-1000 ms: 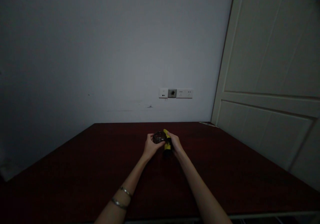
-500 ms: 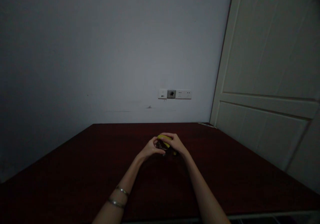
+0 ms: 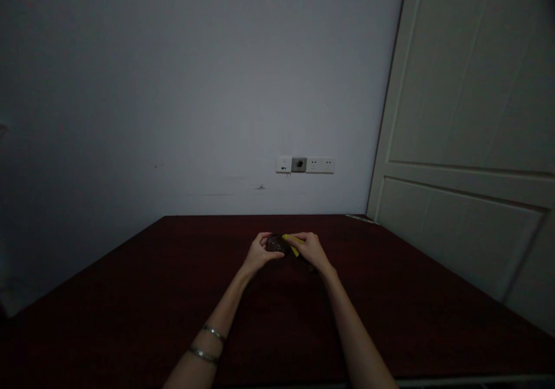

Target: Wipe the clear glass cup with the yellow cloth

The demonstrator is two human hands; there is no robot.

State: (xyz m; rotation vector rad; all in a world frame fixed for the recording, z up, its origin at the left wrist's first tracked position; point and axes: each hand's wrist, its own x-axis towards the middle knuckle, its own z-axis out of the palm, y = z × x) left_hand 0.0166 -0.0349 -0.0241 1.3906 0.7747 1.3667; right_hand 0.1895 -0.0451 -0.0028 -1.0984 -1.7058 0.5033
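One broad pale wall across the back, dim light. Below, a dark red table, bare wood-toned top running up to the wall. To the right, a cream panelled door, alongside the table edge. Over the table from the near side, two bare forearms, converging near the middle.

Left hand: curved in a wide C, clasped on a dark, glossy round object; thumb along the near side, fingers round the left and far side. Right hand: thumb and fingers pinched together on a yellow piece, knuckles upward. Hands apart from each other, just a narrow space between the fingertips.

Round object: within the curve of the left hand, to the left of the right fingertips. Lifted or resting on the table: cannot tell. Yellow piece: between round object and right palm, projecting leftward, lower end slanting down below the fingers. Just beside the round object; contact unclear.

On the wall above the hands, a socket strip. On the left forearm, two silver bangles, set slightly apart. Under the right wrist, a small brownish patch, too dim to identify.
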